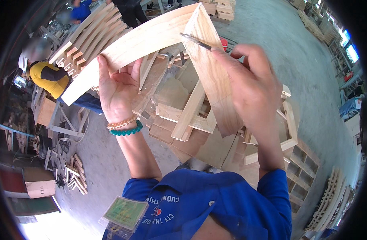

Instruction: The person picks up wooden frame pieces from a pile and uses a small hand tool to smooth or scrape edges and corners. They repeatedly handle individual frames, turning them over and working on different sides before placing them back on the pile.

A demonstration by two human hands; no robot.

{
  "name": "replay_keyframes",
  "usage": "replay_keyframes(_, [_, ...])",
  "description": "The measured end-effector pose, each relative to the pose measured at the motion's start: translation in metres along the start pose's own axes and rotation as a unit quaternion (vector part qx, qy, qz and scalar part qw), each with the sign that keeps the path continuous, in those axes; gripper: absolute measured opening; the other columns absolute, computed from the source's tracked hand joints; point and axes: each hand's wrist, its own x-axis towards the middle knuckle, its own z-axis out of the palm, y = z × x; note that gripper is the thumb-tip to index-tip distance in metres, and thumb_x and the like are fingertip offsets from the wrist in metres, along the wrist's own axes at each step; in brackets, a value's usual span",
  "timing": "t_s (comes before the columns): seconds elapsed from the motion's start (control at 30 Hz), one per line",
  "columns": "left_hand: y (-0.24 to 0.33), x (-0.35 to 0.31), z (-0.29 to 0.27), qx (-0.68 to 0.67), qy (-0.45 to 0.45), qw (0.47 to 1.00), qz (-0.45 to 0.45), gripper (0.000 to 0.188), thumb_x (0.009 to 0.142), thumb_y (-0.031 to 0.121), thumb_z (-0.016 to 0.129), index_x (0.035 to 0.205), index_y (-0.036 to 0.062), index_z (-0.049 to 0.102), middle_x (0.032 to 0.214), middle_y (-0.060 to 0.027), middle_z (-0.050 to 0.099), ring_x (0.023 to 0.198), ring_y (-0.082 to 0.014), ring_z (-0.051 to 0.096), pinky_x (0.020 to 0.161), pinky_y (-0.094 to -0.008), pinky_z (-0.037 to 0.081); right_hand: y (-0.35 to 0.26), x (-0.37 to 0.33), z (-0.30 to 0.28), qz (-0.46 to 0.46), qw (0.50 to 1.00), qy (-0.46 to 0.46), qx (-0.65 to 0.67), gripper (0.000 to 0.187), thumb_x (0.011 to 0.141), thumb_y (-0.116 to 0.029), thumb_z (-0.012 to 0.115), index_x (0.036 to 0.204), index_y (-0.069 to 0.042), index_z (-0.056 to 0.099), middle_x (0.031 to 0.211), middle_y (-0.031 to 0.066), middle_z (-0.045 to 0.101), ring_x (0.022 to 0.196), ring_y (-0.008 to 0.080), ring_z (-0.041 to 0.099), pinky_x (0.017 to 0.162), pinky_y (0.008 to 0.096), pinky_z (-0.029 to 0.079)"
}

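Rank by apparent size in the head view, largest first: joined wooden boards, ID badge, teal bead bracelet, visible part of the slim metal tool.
1. Joined wooden boards
2. ID badge
3. Teal bead bracelet and slim metal tool in the right hand: unranked, as their visible lengths look alike.

Woodworking workshop | stacked pale slats (96, 33) stand beside 1 worker in yellow (48, 80) | wood pieces (73, 171) litter concrete floor (271, 28)

Left hand (120, 88) on left board (155, 36), tool (197, 41) over right board (211, 80)
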Motion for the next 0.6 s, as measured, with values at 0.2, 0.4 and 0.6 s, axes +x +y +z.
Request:
replay_keyframes(0.2, [0.009,-0.005,-0.001,-0.021,-0.006,1.000,0.020,0.045,0.088,0.035,0.063,0.120,0.0043,0.054,0.118,-0.0143,0.061,0.115,-0.0310,0.056,0.095,-0.0560,0.048,-0.006,0.005,0.011,-0.003,1.000,-0.018,-0.003,0.038,0.071,0.007,0.062,0.103,-0.012,0.070,0.091,0.0030,0.056,0.069,0.0166,0.056,0.056,0.0296,0.045])
replay_keyframes(0.4, [0.006,-0.003,-0.007,0.030,0.041,0.994,0.098,0.044,0.088,0.034,0.064,0.119,0.0049,0.053,0.118,-0.0138,0.061,0.112,-0.0285,0.058,0.094,-0.0558,0.048,-0.006,-0.001,0.025,0.035,0.997,-0.063,0.028,0.040,0.071,0.009,0.059,0.104,-0.012,0.070,0.092,0.0047,0.056,0.071,0.0206,0.057,0.060,0.0310,0.046])
replay_keyframes(0.6, [0.007,-0.010,-0.006,0.044,0.048,0.985,0.162,0.045,0.087,0.034,0.065,0.118,0.0038,0.053,0.116,-0.0133,0.062,0.108,-0.0276,0.060,0.090,-0.0520,0.053,-0.009,-0.013,0.037,0.041,0.980,-0.097,0.168,0.034,0.075,0.003,0.063,0.104,-0.014,0.068,0.090,0.0056,0.055,0.071,0.0204,0.059,0.056,0.0328,0.046])
